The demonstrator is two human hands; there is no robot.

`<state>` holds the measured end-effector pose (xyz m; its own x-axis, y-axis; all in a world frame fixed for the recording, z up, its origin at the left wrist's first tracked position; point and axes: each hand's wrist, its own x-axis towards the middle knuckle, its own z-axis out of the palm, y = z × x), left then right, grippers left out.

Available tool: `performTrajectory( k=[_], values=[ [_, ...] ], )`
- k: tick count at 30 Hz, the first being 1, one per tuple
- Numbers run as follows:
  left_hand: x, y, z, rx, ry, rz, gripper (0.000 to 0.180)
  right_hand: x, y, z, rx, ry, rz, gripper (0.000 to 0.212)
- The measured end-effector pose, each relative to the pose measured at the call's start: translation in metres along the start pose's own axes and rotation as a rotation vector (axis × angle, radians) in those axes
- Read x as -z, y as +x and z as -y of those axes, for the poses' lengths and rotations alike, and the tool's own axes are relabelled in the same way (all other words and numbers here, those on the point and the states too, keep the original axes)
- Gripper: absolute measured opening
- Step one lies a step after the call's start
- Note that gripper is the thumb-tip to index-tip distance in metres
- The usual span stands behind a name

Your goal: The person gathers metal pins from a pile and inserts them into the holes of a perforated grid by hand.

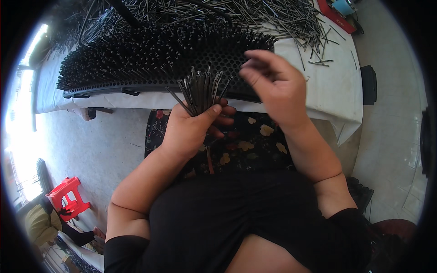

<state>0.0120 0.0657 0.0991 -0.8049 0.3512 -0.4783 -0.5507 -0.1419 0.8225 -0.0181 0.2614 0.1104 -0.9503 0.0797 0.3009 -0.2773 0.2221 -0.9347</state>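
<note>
A bundle of thin dark sticks (200,93) stands upright, fanned at the top, in my left hand (186,127), whose thumb and fingers are closed round its lower part. My right hand (277,84) is raised over the right part of a black rack (227,86) full of round holes. Its fingers are curled, with a gap between thumb and forefinger; I see nothing between them, though the fingertips are slightly blurred. Many upright dark sticks (127,59) fill the left and far parts of the rack, while bare holes show near my right hand.
Loose dark sticks (273,18) lie heaped behind the rack on a white-covered table (332,95). A red tray (334,16) sits at the far right corner. Dark flowered cloth (246,145) covers my lap. At the lower left stands a red stool (68,198), near another person's foot (99,233).
</note>
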Motion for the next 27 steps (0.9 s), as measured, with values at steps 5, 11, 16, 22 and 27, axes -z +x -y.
performTrajectory(
  k=[5, 11, 16, 22, 27],
  values=[
    [0.005, -0.004, -0.006, -0.050, -0.038, -0.011, 0.023, -0.014, 0.011, 0.011, -0.302, 0.162, 0.249, 0.019],
    [0.021, -0.005, 0.001, 0.001, -0.044, -0.077, 0.022, -0.032, 0.051, -0.006, 0.426, -0.155, -0.141, 0.019],
    [0.022, -0.004, -0.002, 0.010, -0.032, -0.081, 0.021, -0.042, 0.066, -0.013, 0.790, -0.480, -0.157, 0.021],
    [0.023, -0.001, -0.002, -0.002, -0.040, -0.065, 0.022, -0.042, 0.073, -0.015, 0.963, -0.684, -0.093, 0.021],
    [0.022, 0.001, 0.000, -0.047, -0.081, -0.026, 0.023, -0.043, 0.027, 0.002, 0.156, -0.094, 0.225, 0.025]
  ],
)
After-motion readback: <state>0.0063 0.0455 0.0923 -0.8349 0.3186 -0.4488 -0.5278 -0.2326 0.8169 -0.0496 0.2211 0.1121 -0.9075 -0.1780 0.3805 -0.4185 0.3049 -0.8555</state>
